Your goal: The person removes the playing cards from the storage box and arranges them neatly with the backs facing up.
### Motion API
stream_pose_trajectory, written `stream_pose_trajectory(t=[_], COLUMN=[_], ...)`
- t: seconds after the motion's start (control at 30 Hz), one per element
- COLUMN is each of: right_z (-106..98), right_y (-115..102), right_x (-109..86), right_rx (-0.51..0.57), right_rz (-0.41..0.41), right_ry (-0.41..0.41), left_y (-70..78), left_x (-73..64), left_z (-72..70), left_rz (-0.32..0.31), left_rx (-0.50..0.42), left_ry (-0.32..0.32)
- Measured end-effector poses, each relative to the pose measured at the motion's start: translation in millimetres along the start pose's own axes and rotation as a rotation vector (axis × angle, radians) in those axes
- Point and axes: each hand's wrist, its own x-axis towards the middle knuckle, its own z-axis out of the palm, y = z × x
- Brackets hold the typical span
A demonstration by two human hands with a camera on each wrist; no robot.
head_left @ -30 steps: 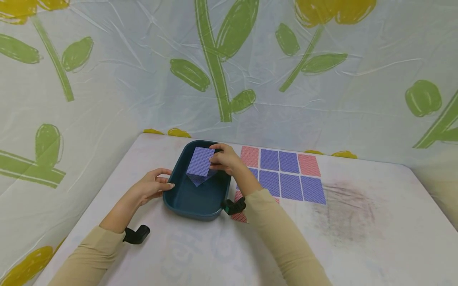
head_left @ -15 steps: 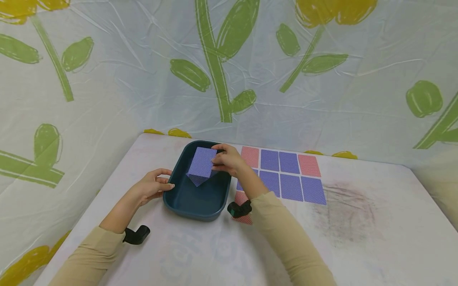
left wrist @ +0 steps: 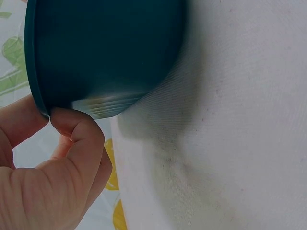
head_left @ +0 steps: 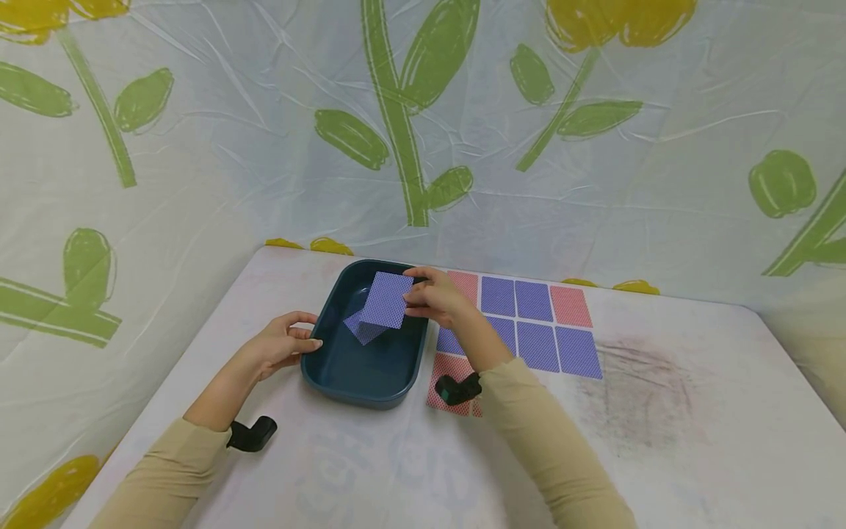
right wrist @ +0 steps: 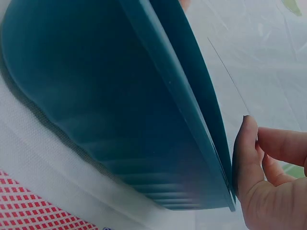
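A dark teal plastic tray stands at the back left of the table. My left hand pinches its left rim between thumb and fingers, as the left wrist view shows of the tray wall and hand. Over the tray's right part, my right hand pinches a blue-patterned playing card by its right edge. Below it, another blue-patterned card lies in the tray, partly covered. Seen from the right wrist, the held card is a thin line, edge on.
Right of the tray, several cards lie face down in neat rows: blue ones and red ones. My right forearm overlaps some of them. The white table has a dark smudge at right; a flower-printed sheet hangs behind.
My right hand has shifted right with the held card, uncovering more of the card in the tray. My left hand and the tray have stayed still.
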Motion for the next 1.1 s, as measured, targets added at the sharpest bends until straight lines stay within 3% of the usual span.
stream_pose_trajectory(t=[0.83,1.1], right_z=[-17,-31], right_y=[0,5], right_x=[-22.3,-32.5], right_rx=[-0.031,0.025], right_rz=[-0.011,-0.017], right_ry=[-0.044,-0.104], left_y=[1.6,1.7], left_x=[0.6,0.0], left_z=[0.2,1.9], left_rz=[-0.005,-0.011], left_rx=[0.015,0.024], left_ry=[0.011,0.023])
